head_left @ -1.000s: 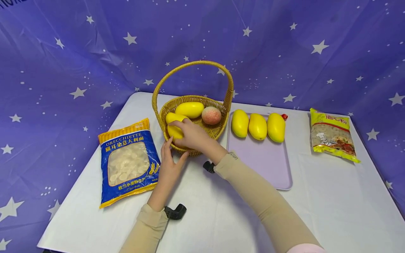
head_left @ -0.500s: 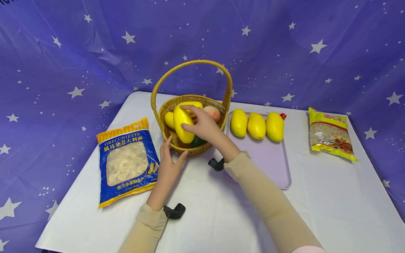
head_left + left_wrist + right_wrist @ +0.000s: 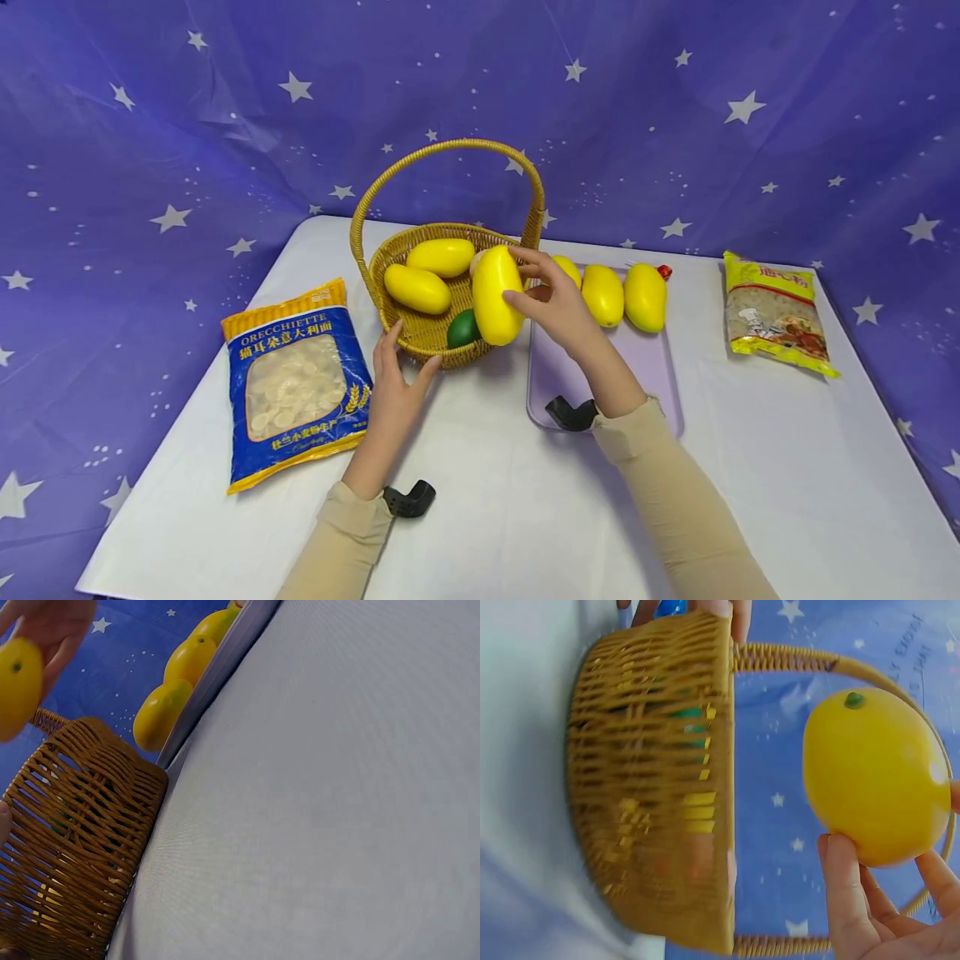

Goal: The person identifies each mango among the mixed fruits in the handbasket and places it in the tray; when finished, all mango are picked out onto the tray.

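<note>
purple cloth (image 3: 465, 83) printed with white stars hangs behind the white-covered worktop (image 3: 487, 500). above the right part of the wicker basket (image 3: 468, 356), a yellow mango (image 3: 495, 304) is held up in the right hand (image 3: 558, 304); thumb and fingers grasp it from its right side, and its long axis runs roughly upright in the head view. the left hand (image 3: 392, 396) is loose, thumb and fingers spread against the basket's near left rim. two more mangoes (image 3: 417, 289) lie next to each other inside, with a green item (image 3: 462, 329) by the near wall. the tall handle (image 3: 465, 143) arches over them. just right, a lilac tray (image 3: 553, 367) bears three mangoes (image 3: 602, 296) in a row, the one closest to the basket partly hidden by the right hand; a small red thing (image 3: 664, 272) shows behind the last. a blue pasta bag (image 3: 296, 387) lies left of the basket, and a yellow-edged packet (image 3: 780, 317) well apart on the right. black devices (image 3: 410, 500) sit at both wrists.
</note>
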`<state>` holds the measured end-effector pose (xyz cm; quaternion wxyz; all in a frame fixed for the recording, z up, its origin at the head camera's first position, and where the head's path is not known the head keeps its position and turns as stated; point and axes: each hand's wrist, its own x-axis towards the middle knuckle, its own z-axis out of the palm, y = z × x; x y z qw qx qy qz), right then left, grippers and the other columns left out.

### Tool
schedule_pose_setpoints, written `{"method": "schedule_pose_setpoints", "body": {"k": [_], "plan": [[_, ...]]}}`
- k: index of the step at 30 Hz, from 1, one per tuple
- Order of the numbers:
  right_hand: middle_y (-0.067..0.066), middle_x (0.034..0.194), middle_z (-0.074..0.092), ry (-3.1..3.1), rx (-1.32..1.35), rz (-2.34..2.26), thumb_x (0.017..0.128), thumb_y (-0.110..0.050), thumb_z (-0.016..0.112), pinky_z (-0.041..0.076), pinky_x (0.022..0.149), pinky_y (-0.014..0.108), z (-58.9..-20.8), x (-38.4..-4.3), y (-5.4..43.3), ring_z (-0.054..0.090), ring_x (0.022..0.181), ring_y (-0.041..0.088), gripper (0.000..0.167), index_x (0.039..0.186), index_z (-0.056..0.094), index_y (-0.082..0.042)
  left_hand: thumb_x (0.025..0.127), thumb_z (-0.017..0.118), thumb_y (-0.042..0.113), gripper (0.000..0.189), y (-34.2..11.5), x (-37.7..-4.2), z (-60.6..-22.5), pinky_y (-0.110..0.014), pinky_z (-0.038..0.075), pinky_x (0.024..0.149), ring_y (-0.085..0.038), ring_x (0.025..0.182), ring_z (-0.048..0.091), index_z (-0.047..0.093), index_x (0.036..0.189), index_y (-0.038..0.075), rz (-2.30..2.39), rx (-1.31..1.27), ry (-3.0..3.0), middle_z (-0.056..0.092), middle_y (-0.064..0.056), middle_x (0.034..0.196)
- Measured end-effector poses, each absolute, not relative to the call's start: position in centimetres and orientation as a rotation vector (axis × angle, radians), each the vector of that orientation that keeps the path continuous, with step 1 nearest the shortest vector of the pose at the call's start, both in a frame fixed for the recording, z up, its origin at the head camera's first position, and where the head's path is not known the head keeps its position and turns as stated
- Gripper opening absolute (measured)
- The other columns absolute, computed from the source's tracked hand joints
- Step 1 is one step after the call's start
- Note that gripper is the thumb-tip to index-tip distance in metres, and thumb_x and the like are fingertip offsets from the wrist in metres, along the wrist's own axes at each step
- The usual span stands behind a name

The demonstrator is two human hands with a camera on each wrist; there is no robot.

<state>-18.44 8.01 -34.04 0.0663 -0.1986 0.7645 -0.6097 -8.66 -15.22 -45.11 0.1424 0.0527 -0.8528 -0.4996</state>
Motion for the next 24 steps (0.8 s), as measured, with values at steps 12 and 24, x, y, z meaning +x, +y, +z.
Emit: {"method": "schedule_pose_setpoints", "body": {"k": [12, 24], "plan": [[0.019, 0.132, 0.047, 2.208, -0.206, -1.915, 0.093, -0.014, 0.062, 0.053, 0.075, 0.026, -37.5, -16.3, 13.2, 0.052, 0.103, 0.029, 0.059, 0.147, 0.040, -0.018, 0.093, 0.064, 0.040, 0.076, -15.3, -8.8, -45.2, -0.049, 0.035, 0.106, -0.033, 0.132, 0.039, 0.020, 0.152, 0.023, -1.463, 0.145, -2.457, 0.017, -0.012, 0.155], [0.021, 0.132, 0.048, 2.202, -0.091, -1.851, 0.094, -0.016, 0.063, 0.052, 0.072, 0.025, -41.5, -15.5, 15.2, 0.053, 0.103, 0.029, 0.059, 0.148, 0.039, -0.018, 0.093, 0.065, 0.036, 0.075, -15.3, -8.9, -45.2, -0.046, 0.034, 0.108, -0.033, 0.132, 0.038, 0.020, 0.152, 0.025, -1.462, 0.119, -2.429, 0.018, -0.012, 0.155]]}}
